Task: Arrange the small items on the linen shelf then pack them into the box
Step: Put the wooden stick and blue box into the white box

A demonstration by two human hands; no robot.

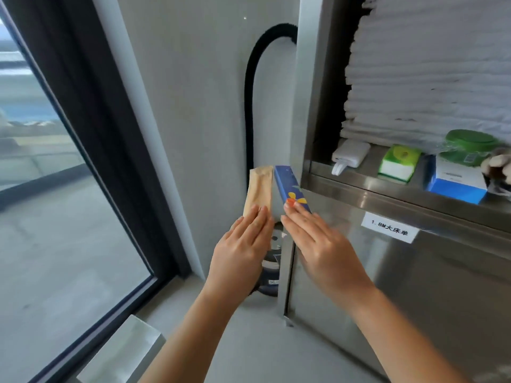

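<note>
My left hand [240,250] holds a long tan paper packet [258,189] upright in the air, fingers straight along its face. Beside it, my right hand [318,244] holds a slim blue box with a yellow flower print [290,186] the same way. Both thumbs are hidden behind the items. Both items hang just left of the steel linen shelf [387,194]. On the shelf ledge stand a white power bank [351,154], a green-and-white box [398,163], a blue-and-white box [456,181] and a green lidded tub in plastic wrap [470,147].
Folded white linens [428,78] are stacked above the small items. Another person's hand [497,167] shows at the right edge by the blue-and-white box. A black hose [251,92] runs down the wall to a device [272,261] below my hands. A large window fills the left.
</note>
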